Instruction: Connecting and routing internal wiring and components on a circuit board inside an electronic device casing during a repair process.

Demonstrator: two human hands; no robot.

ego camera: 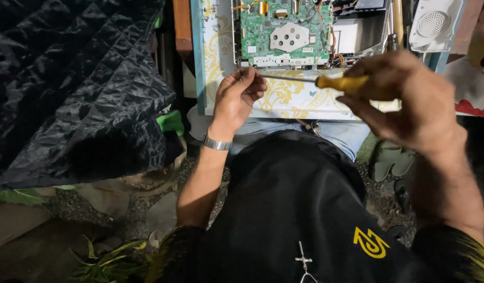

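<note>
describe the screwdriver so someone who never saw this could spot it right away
Start at the green circuit board on the patterned white-and-yellow panel. Just below it, the right hand grips a screwdriver, its thin metal shaft reaching the left hand. Its translucent yellow handle sets it apart.

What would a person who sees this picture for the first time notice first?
First, the right hand at right holding a yellow-handled screwdriver, its tip pinched by the left hand at centre. Above them lies a green circuit board; a dark quilted cover fills the left side.
</note>
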